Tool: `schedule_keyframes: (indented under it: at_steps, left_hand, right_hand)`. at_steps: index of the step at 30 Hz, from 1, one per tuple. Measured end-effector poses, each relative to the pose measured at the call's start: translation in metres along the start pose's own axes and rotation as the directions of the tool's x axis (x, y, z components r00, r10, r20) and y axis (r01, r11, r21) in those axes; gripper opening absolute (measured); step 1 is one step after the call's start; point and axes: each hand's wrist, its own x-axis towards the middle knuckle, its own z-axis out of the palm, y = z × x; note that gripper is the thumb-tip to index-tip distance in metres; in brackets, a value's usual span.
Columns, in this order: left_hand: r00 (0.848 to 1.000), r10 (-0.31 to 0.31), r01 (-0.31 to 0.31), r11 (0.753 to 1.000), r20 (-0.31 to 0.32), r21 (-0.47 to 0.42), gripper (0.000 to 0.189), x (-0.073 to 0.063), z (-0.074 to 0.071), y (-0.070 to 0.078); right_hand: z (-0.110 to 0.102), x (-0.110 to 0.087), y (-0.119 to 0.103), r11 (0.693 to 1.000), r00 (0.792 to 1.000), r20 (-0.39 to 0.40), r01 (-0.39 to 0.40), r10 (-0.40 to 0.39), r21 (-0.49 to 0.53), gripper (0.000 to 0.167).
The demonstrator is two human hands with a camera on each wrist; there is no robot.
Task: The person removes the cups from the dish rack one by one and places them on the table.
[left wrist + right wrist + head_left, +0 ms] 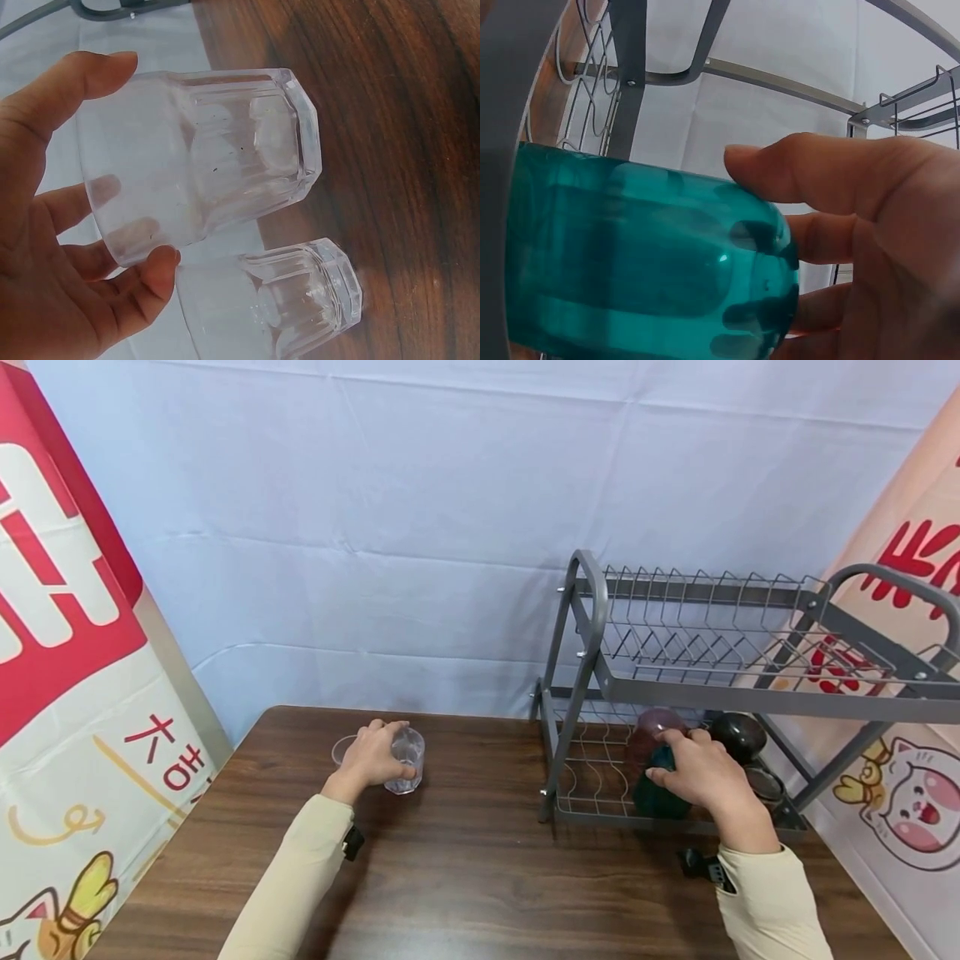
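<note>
My left hand [372, 758] grips a clear faceted tumbler [240, 142] by its upper part, thumb on one side and fingers round the other. The tumbler's base is close over the tabletop. A second clear tumbler [304, 300] stands right beside it, partly behind the hand in the head view. On the right, my right hand [708, 772] holds a teal glass [645, 255] from above, its thumb and fingers spread round the rounded end. That glass is at the front of the lower shelf of the grey dish rack [750, 693]; the rack's front bar covers its lower end.
Behind the teal glass, a pink glass [651, 735] sits on the lower shelf, with a dark glass [738, 737] and a greyish one [765, 785] to the right. The upper wire tier overhangs them. A pale cloth [375, 568] hangs behind the wooden table [465, 877].
</note>
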Motion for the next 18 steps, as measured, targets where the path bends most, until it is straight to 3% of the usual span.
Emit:
schedule_keyframes:
  at_steps: [18]
  left_hand:
    - [0.999, -0.027, 0.027, 1.000, 0.036, 0.002, 0.086, 0.0007, 0.0006, 0.0022]
  right_hand:
    - [0.0055, 0.0005, 0.0020, 0.998, 0.997, -0.033, 0.064, -0.063, 0.021, 0.053]
